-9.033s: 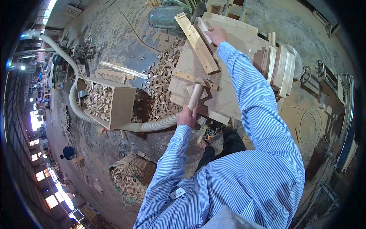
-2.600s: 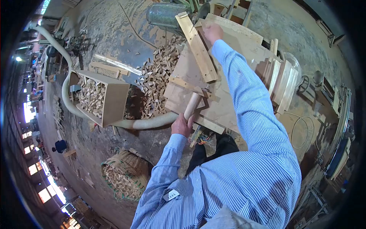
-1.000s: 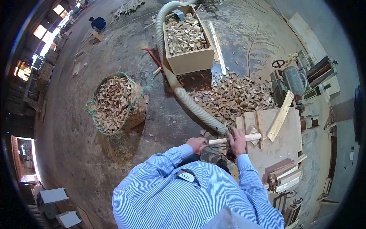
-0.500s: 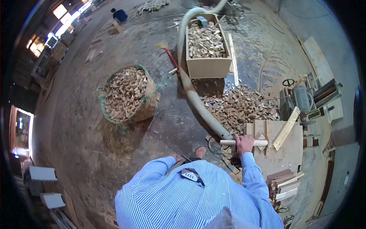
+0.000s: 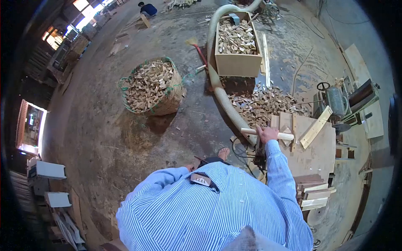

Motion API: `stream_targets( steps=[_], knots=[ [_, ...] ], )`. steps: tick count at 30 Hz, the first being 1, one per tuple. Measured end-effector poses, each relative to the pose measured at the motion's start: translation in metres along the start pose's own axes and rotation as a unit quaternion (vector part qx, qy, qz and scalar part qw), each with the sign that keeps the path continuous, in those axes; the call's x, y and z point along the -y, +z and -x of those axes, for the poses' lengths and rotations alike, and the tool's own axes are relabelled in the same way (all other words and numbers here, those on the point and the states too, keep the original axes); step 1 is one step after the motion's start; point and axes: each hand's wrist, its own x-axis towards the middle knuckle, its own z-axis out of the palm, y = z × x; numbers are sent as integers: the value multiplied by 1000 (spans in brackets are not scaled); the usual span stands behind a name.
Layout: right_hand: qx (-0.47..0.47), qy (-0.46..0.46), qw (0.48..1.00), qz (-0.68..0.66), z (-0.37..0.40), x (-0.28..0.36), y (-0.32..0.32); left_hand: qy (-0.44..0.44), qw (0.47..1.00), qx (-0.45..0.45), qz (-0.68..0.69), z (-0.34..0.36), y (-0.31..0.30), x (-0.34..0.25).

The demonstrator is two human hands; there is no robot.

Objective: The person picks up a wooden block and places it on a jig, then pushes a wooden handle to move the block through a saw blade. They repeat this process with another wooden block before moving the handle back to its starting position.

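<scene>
My right hand [image 5: 267,134] is closed over a pale wooden bar [image 5: 285,136], whose two ends stick out on either side of it. Below the bar, the plywood worktop [image 5: 312,161] carries flat wood strips, and a loose light board [image 5: 315,127] lies slantwise on it. The ribbed hose [image 5: 233,109] ends close to my right hand. My left hand [image 5: 190,167] is low by my waist, mostly hidden by the striped sleeve, so its fingers do not show. A thin dark stick-like piece [image 5: 200,159] is beside it.
A woven basket [image 5: 172,102] and a wooden box [image 5: 237,65] hold wood offcuts. More offcuts [image 5: 272,103] cover the floor by the worktop. A red-handled broom [image 5: 200,54] lies near the hose. Machinery [image 5: 335,100] stands right; a person [image 5: 148,9] crouches far off.
The camera view has shifted, so the basket and box appear farther right and higher. The bar slants slightly more, with my right hand still on it.
</scene>
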Motion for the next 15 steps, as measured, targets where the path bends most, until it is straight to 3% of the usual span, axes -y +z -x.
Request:
stream_targets(
  steps=[4,8,15],
  knots=[
    [21,2,1000,9,6,-1,-1,-1,1000,12,-2,46,52,20],
    [-33,-2,999,-7,3,-10,11,18,999,27,-10,104,86,40],
    [-5,17,1000,-12,7,-9,5,99,989,92,-68,160,55,23]
  ],
)
